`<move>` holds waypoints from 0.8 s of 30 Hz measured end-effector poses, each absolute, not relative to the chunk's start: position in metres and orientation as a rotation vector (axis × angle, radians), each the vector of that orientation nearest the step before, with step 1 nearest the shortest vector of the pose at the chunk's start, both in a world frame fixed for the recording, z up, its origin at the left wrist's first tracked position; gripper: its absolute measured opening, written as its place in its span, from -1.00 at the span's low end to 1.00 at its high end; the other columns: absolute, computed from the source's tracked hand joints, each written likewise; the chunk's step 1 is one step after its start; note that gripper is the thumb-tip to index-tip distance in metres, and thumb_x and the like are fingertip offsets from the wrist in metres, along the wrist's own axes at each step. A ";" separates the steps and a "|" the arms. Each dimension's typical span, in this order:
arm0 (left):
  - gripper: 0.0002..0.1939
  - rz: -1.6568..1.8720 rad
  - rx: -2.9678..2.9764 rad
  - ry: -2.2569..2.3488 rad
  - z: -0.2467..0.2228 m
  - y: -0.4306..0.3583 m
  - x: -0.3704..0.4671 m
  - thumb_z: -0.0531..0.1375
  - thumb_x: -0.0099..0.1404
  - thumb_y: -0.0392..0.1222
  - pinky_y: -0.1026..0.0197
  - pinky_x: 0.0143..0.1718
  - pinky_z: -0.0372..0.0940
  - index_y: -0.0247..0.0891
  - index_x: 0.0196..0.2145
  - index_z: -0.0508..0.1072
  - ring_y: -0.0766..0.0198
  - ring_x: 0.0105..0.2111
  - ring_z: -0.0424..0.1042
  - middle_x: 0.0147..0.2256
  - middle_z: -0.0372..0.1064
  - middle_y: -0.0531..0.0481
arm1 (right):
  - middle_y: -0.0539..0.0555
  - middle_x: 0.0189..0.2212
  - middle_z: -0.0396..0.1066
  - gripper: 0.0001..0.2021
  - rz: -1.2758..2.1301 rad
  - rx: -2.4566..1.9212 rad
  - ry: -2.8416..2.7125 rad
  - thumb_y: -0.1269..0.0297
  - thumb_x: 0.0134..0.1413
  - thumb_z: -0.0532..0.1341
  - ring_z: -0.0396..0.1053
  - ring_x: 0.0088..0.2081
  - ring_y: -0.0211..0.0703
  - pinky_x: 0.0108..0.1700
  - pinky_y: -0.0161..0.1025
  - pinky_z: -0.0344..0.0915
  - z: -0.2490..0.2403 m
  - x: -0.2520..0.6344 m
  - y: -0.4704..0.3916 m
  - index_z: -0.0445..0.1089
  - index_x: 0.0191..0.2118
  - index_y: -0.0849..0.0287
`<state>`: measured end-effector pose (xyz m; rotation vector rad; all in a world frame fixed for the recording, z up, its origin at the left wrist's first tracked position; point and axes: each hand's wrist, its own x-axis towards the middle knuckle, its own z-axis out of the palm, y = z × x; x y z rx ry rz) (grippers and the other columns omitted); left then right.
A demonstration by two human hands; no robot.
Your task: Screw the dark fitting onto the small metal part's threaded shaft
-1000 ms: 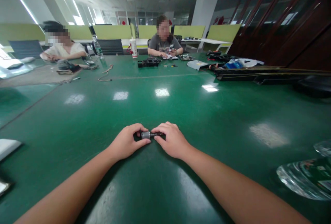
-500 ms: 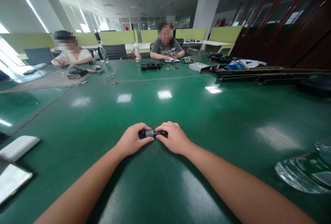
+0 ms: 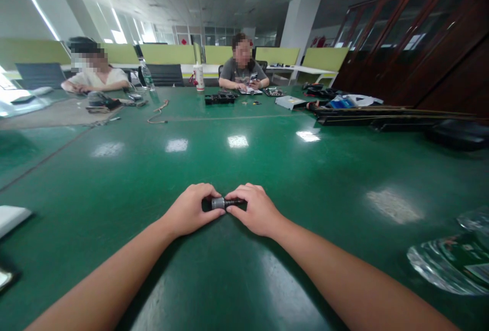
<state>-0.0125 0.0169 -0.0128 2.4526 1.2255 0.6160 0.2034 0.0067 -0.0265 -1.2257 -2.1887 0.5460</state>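
My left hand (image 3: pixel 193 210) is closed on the dark end of a small cylindrical part with a grey metal barrel (image 3: pixel 218 203), thumb in front and fingers behind. From the barrel a thin, dark, ridged shaft (image 3: pixel 231 202) points right. My right hand (image 3: pixel 256 209) pinches around this shaft with thumb and fingers. The part lies level, low over the green table (image 3: pixel 244 168). Its exact kind is too small to make out, and both its ends are partly hidden by my fingers.
A plastic bottle (image 3: pixel 454 262) lies at the right edge, a white object (image 3: pixel 13 219) at the left. Across the table are a black part (image 3: pixel 220 98), a cord (image 3: pixel 157 112), a silver box (image 3: pixel 290 102) and long dark bars (image 3: pixel 355 117). Two people sit at the far side.
The view has turned slightly right, so the white objects on the left slide toward the frame edge. Both hands keep their hold, and a little more of the shaft appears between them.
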 end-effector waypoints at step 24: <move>-0.77 0.631 2.378 1.228 -0.009 0.016 -0.011 0.29 0.20 -0.04 0.15 -0.21 0.31 -0.22 -0.25 0.48 0.15 -0.27 0.46 -0.29 0.50 -0.02 | 0.04 -0.24 0.48 -0.89 0.511 -1.204 -2.216 0.37 0.14 0.30 0.35 -0.16 -0.15 -0.07 -0.16 0.19 -0.025 0.210 0.009 0.50 -0.20 0.12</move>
